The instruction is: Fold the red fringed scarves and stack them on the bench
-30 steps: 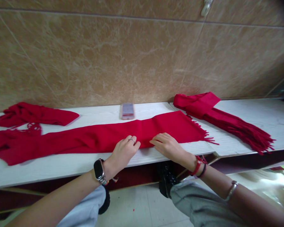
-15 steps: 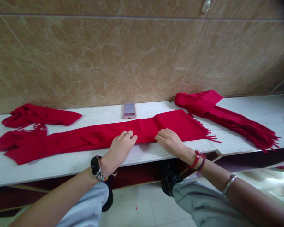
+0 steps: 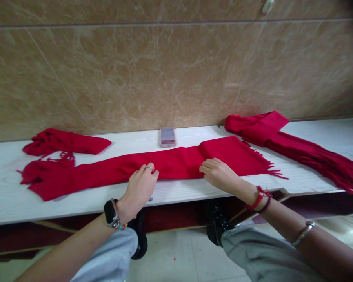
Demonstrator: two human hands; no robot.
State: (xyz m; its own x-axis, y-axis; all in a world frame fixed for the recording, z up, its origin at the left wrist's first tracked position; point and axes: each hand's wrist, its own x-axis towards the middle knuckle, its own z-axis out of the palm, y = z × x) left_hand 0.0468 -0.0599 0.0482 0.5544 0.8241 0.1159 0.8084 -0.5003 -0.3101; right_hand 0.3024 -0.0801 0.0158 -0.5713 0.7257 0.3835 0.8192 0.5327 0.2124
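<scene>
A long red scarf [image 3: 176, 162] lies stretched along the white bench top, its fringed end to the right and its left end bunched and crumpled. My left hand [image 3: 142, 184], with a ring on one finger, is closed on the near edge of the scarf, left of its middle. Further right, my right hand [image 3: 219, 175] has its fingers curled together on the same near edge, close to the wider fringed part. The fingertips of both hands are partly hidden by the knuckles.
A second red scarf [image 3: 259, 131], folded and fringed, lies at the right. Another crumpled red cloth [image 3: 67, 141] is at the back left. A phone [image 3: 168, 137] rests near the tiled wall [image 3: 153, 74]. The white bench [image 3: 106, 205] ends in front of my knees.
My left hand has moved left along the scarf's near edge, widening the gap between the hands. My right hand stays at about the same spot on the scarf. The view has shifted slightly left.
</scene>
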